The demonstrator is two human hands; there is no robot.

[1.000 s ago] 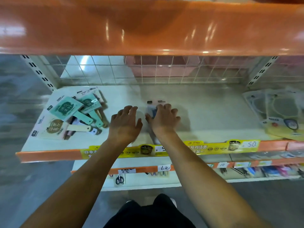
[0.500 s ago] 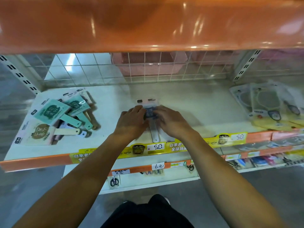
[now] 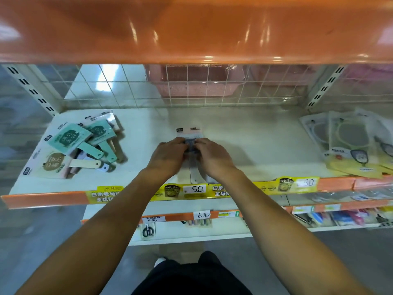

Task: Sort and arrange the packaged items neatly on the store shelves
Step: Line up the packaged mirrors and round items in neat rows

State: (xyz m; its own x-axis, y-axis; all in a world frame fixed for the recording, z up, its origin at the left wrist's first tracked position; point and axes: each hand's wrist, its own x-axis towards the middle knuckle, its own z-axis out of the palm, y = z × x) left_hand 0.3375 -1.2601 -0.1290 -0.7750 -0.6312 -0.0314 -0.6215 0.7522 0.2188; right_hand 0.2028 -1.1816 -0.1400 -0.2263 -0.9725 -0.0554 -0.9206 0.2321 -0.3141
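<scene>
Gripping the packaged item [image 3: 190,143] from both sides, our left hand [image 3: 168,155] and right hand [image 3: 213,156] meet at the middle of the shelf [image 3: 255,150], near its front edge. 1 second ago the 2 hands lay flatter and slightly apart over the item; they have since closed inward, fingers curling onto its 2 long edges. We judge that this marks the squaring-up step: the item is being aligned rather than carried off. It is a flat, pale, clear-fronted pack with a printed header card toward the back edge, a dark grey object at its centre and a white strip running toward the front edge. It lies on the shelf surface, well apart from the heap of green and beige packs [image 3: 80,147] at the left end and the round-framed packs [image 3: 348,145] at the right end.
</scene>
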